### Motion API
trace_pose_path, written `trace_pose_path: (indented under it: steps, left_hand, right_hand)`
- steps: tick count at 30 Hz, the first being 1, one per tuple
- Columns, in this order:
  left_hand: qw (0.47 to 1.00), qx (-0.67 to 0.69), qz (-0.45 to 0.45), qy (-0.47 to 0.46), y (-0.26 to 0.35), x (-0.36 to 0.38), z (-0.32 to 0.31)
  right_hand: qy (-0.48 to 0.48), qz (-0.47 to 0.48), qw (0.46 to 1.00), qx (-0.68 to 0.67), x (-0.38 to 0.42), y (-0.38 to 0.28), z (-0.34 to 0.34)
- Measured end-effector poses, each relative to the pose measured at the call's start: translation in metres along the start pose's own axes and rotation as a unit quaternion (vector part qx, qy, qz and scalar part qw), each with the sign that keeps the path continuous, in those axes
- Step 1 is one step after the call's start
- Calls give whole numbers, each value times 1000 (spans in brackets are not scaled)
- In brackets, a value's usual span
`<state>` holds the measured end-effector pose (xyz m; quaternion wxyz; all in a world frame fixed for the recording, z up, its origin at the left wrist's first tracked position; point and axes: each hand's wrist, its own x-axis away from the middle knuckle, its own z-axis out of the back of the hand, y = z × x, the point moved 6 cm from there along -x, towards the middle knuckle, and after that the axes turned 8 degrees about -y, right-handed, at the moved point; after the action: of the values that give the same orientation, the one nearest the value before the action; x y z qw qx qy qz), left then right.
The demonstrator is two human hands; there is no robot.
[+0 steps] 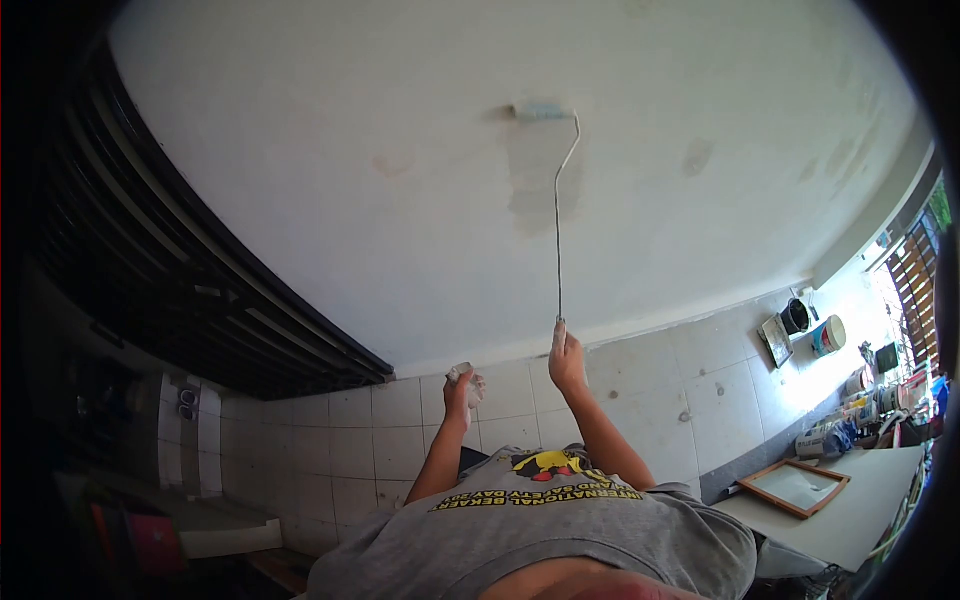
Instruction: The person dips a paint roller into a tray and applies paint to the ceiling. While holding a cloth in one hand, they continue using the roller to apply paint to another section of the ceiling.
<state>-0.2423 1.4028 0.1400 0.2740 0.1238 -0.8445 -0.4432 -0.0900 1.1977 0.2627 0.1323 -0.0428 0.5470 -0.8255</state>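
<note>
Paint roller (543,111) | against wall (400,230), beyond right hand (568,362) gripping handle (560,323) | left hand (460,395) clutches whitish wad (475,385)

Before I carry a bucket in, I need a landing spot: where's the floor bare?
Bare tiles lie between the right hand and the black bucket, and between the left hand and the dark grille. Crowded: the far right edge, beyond the framed panel.
</note>
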Motion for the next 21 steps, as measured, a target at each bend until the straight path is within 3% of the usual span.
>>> trace_pose_path:
  steps: [3,6,9,15,19,21]
  left_hand:
    - [1000,-9,5,-3,1,0,-1]
    - [1000,-10,0,-9,1,0,-5]
    - [1000,-13,18,7,2,0,-9]
    - [1000,0,-4,-13,-2,-3,1]
    - [1000,11,1,0,0,1,-1]
    - [1000,12,-2,9,3,-1,-4]
  right_hand:
    - [0,-10,1000,-20,-2,-14,10]
    - [-22,10,1000,-11,5,27,-7]
    - [-88,-103,978,-157,18,62,-26]
    - [-27,44,993,-107,-26,37,-2]
    - [-18,35,996,-76,-34,25,7]
    - [-33,29,998,-41,-19,55,2]
